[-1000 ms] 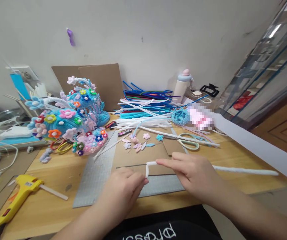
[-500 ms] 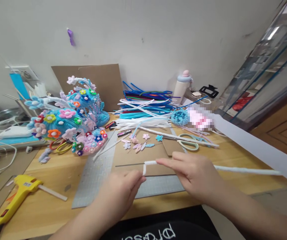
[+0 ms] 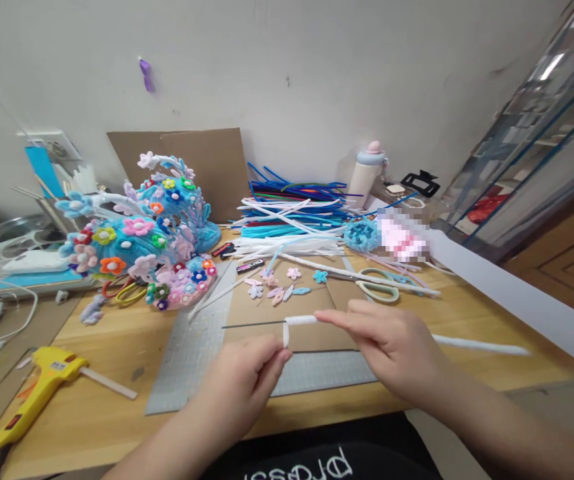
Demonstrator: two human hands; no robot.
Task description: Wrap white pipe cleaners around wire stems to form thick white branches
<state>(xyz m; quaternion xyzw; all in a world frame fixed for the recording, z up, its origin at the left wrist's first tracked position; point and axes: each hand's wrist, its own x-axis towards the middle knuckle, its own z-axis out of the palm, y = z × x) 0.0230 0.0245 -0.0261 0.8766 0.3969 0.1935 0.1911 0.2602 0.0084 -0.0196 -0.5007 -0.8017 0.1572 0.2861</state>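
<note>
My left hand (image 3: 254,370) is closed, pinching the short free end of a white pipe cleaner (image 3: 285,335) that hangs down from a thin dark rod (image 3: 253,325). My right hand (image 3: 389,340) is closed around the same rod, its index finger stretched along the white-wrapped part (image 3: 301,321). White pipe cleaner is coiled tightly there, while the rod's left end is bare. A long, fuzzy white stem (image 3: 481,345) sticks out to the right from behind my right hand; whether it joins the rod is hidden.
Below my hands lie cardboard (image 3: 247,307) and a grey cutting mat (image 3: 177,373). Small flowers and petals (image 3: 279,293), scissors (image 3: 381,291) and piled pipe cleaners (image 3: 291,213) lie beyond. Flowered blue crafts (image 3: 127,237) stand left, above a yellow glue gun (image 3: 41,383). A bottle (image 3: 365,177) stands behind.
The rod has shifted slightly left and its wrapped part looks a little longer to the left. Less of the white stem shows at right. Both hands keep their grip.
</note>
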